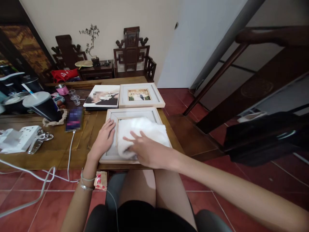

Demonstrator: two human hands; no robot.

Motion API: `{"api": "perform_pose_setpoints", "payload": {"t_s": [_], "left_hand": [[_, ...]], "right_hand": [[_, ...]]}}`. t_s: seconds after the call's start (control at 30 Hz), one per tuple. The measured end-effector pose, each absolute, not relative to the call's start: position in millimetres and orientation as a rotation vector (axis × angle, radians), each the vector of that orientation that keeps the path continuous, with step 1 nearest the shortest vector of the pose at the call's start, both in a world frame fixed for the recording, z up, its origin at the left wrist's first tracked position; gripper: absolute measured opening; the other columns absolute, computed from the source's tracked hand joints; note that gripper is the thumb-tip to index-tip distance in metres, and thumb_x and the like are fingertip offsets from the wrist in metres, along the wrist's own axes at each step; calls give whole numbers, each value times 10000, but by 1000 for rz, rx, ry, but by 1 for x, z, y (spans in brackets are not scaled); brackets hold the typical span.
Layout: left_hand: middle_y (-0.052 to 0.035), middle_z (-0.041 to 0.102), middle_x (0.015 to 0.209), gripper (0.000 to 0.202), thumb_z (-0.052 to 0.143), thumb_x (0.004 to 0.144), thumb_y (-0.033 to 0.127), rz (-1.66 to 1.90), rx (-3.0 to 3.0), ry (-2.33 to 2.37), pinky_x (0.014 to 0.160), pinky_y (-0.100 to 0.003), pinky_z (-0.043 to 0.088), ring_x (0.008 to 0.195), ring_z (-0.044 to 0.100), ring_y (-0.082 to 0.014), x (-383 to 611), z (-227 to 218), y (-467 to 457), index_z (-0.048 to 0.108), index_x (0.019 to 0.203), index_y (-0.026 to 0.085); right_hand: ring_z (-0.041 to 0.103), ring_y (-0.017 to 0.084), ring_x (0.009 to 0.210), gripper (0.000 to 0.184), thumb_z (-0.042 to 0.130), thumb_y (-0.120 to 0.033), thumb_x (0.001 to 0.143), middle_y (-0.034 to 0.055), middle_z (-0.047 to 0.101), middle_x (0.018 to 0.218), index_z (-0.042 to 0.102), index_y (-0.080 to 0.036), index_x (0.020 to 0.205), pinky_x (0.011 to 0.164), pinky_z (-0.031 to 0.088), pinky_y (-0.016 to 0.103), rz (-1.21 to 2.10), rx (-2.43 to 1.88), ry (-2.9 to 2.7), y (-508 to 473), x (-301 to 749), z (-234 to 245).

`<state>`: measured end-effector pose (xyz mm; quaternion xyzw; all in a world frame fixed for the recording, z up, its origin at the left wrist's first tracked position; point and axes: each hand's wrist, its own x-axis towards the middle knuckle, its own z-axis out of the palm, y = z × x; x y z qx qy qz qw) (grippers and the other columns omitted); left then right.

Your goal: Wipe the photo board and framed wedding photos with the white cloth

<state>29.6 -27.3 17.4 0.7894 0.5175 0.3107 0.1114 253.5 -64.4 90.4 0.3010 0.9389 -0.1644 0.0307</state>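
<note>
A picture frame [111, 113] with a pale wood rim lies flat at the table's near edge. Over most of its middle is a folded white cloth [154, 130], hiding the picture inside. My right hand [145, 146] presses on the cloth with fingers somewhat spread; the thumb side is partly hidden in a fold. Flat along the left rim rests my left hand [105, 137], fingers stretched out and holding nothing. Just beyond are a second picture frame [124, 93] with a small photo and a stack topped by a photo panel [103, 93].
To the left are a phone [73, 119] on a charging cable, a dark cup [43, 104] with lid and straw, a white power strip [24, 138] and clear clips [40, 141]. White cables hang over the near edge. A wooden chair [131, 51] stands behind the table.
</note>
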Motion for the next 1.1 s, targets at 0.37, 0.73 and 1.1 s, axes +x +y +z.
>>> {"api": "perform_pose_setpoints", "payload": {"t_s": [0.37, 0.73, 1.1], "left_hand": [[-125, 395, 1542, 587, 266, 1008, 471, 1060, 2160, 1471, 1216, -417, 234, 1444, 339, -222, 35, 27, -37, 408, 1462, 127], [-135, 303, 1586, 808, 151, 955, 668, 1029, 2114, 1312, 1226, -424, 175, 1480, 249, -256, 32, 33, -38, 304, 1521, 112], [-78, 185, 1634, 804, 78, 939, 691, 1000, 2054, 1328, 1232, -425, 102, 1509, 133, -246, 31, 25, -40, 250, 1545, 191]], "right_hand": [[222, 346, 1462, 502, 513, -32, 795, 110, 324, 1571, 633, -129, 1273, 1171, 206, 570, -40, 1155, 2859, -26, 211, 94], [346, 347, 1404, 354, 533, -79, 769, 125, 543, 1422, 721, -163, 1057, 1112, 303, 552, -219, 871, 3049, -41, 205, 71], [307, 287, 1439, 435, 483, -30, 759, 119, 512, 1455, 691, -158, 1119, 1148, 240, 553, -326, 1064, 2927, -36, 203, 96]]}}
